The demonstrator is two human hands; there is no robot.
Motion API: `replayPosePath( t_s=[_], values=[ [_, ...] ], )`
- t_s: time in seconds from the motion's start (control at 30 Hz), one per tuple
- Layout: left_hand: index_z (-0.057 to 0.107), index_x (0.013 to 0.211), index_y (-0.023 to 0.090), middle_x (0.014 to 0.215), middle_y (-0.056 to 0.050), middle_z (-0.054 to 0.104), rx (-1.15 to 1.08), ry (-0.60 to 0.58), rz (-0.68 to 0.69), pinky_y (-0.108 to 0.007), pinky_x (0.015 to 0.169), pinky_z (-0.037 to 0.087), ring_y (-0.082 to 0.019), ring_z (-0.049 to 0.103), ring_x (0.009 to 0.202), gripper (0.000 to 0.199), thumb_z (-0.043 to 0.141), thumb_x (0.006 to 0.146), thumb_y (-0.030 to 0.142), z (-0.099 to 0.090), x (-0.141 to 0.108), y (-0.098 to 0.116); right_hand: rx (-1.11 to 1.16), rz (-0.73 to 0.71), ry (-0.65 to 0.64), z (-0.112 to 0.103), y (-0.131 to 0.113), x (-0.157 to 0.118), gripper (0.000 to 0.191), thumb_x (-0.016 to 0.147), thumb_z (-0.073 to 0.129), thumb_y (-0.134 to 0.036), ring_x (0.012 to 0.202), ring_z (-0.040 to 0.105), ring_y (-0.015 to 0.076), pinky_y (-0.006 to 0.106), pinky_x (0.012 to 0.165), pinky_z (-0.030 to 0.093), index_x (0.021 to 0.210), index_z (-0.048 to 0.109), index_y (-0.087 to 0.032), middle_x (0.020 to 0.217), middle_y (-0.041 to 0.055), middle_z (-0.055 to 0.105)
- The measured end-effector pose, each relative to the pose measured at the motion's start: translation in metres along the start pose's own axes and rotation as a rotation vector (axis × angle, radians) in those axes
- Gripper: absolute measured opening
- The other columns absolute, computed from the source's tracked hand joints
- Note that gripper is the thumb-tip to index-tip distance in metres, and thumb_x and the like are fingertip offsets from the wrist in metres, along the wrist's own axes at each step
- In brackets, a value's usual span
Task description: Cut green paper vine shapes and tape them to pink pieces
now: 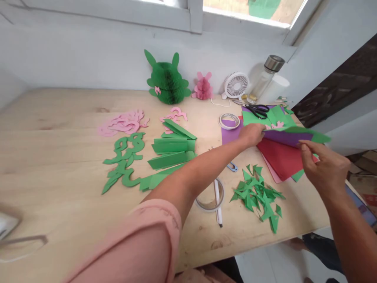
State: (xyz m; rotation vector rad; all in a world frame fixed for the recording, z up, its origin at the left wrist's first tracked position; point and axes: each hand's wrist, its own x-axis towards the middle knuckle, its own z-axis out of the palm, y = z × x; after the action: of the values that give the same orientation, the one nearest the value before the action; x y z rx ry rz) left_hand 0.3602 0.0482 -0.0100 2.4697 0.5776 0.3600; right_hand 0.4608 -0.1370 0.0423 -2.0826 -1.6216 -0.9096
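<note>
At the right of the table, my left hand (251, 134) is closed on the left edge of lifted paper, a purple sheet (284, 136) with a green sheet (321, 137) over it. My right hand (326, 163) pinches the front edge of the purple sheet between thumb and fingers. Beneath the raised edge lies red paper (281, 159), with pink and green sheets showing under it. Black-handled scissors (257, 111) rest on the papers behind my left hand. A roll of tape (229, 121) sits just left of that hand.
Green scraps (259, 192), a blue cutter (232, 167), and a larger tape roll (209, 204) under a white pen (218, 196) lie nearer me. Folded green strips (171, 146), green cutouts (125, 157) and pink cutouts (126, 122) spread leftward. Behind stand a green paper figure (167, 84) and a fan (236, 85).
</note>
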Motion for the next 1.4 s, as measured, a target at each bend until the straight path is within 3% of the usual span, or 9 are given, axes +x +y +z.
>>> replayPosePath(
  t_s=[0.1,0.23,0.43,0.6,0.73,0.9,1.07,1.27,1.4],
  values=[
    [0.061,0.117,0.02,0.115,-0.011,0.066,0.144,-0.144,0.135,-0.039,0.086,0.045,-0.027,0.059,0.106,0.036,0.046,0.083,0.018,0.006,-0.012,0.003,0.0,0.103,-0.022,-0.007,-0.005,-0.009,0.029,0.09,0.046,-0.032,0.08,0.072,0.0252,0.033,0.07,0.054,0.098,0.072,-0.023,0.091,0.0077,0.076],
    [0.051,0.129,0.024,0.136,-0.009,0.052,0.285,-0.277,0.293,-0.05,0.103,0.031,-0.03,0.041,0.127,0.052,0.058,0.078,0.022,0.013,-0.032,0.005,0.051,0.208,-0.042,-0.004,0.0,-0.012,0.031,0.091,0.043,-0.034,0.086,0.071,0.0271,0.036,0.077,0.055,0.103,0.07,-0.026,0.095,0.0075,0.075],
    [0.047,0.132,0.027,0.141,-0.009,0.046,0.311,-0.406,0.319,-0.053,0.105,0.026,-0.029,0.038,0.128,0.053,0.053,0.08,0.019,0.008,-0.048,0.012,0.039,0.273,-0.33,0.045,0.022,-0.005,0.042,0.088,0.042,-0.04,0.097,0.067,0.0313,0.042,0.084,0.052,0.11,0.069,-0.016,0.109,0.0136,0.071],
    [0.056,0.121,0.026,0.13,-0.01,0.056,0.308,-0.466,0.329,-0.052,0.102,0.03,-0.03,0.043,0.122,0.042,0.053,0.08,0.02,-0.011,-0.06,0.019,0.063,0.106,-0.493,0.088,0.026,-0.014,0.047,0.089,0.041,-0.043,0.11,0.06,0.0323,0.047,0.091,0.048,0.119,0.063,-0.014,0.117,0.0163,0.066],
    [0.058,0.119,0.023,0.124,-0.01,0.059,0.299,-0.455,0.31,-0.051,0.1,0.032,-0.03,0.047,0.116,0.037,0.049,0.083,0.021,-0.031,-0.078,0.029,-0.011,-0.023,-0.561,0.101,0.023,-0.027,0.047,0.09,0.039,-0.045,0.113,0.057,0.0314,0.046,0.091,0.046,0.119,0.061,-0.015,0.121,0.016,0.063],
    [0.059,0.117,0.022,0.121,-0.006,0.062,0.207,-0.429,0.308,-0.049,0.098,0.033,-0.029,0.046,0.116,0.034,0.048,0.085,0.02,-0.054,-0.114,0.047,-0.006,-0.065,-0.472,0.096,0.019,-0.033,0.048,0.09,0.042,-0.044,0.112,0.057,0.0331,0.048,0.09,0.047,0.122,0.058,-0.013,0.12,0.0179,0.063],
    [0.054,0.126,0.021,0.119,-0.005,0.064,0.074,-0.348,0.369,-0.048,0.104,0.028,-0.027,0.043,0.121,0.043,0.041,0.086,0.013,-0.079,-0.16,0.06,0.073,-0.108,-0.516,0.092,0.016,-0.032,0.047,0.09,0.04,-0.043,0.113,0.056,0.0319,0.047,0.091,0.047,0.122,0.059,-0.014,0.122,0.0179,0.062],
    [0.055,0.125,0.024,0.126,-0.007,0.06,-0.021,-0.304,0.317,-0.051,0.109,0.025,-0.028,0.042,0.128,0.038,0.046,0.088,0.021,-0.101,-0.228,0.05,0.071,0.166,-0.44,0.095,0.04,-0.006,0.051,0.089,0.042,-0.044,0.108,0.059,0.0359,0.047,0.086,0.047,0.124,0.058,-0.011,0.119,0.022,0.063],
    [0.055,0.125,0.031,0.123,-0.003,0.063,-0.155,-0.25,0.166,-0.047,0.113,0.023,-0.023,0.045,0.127,0.042,0.051,0.085,0.02,-0.112,-0.273,0.039,0.04,0.222,-0.46,0.11,0.056,0.029,0.057,0.089,0.041,-0.047,0.101,0.06,0.0397,0.047,0.076,0.047,0.123,0.058,-0.004,0.115,0.029,0.063]
  ],
)
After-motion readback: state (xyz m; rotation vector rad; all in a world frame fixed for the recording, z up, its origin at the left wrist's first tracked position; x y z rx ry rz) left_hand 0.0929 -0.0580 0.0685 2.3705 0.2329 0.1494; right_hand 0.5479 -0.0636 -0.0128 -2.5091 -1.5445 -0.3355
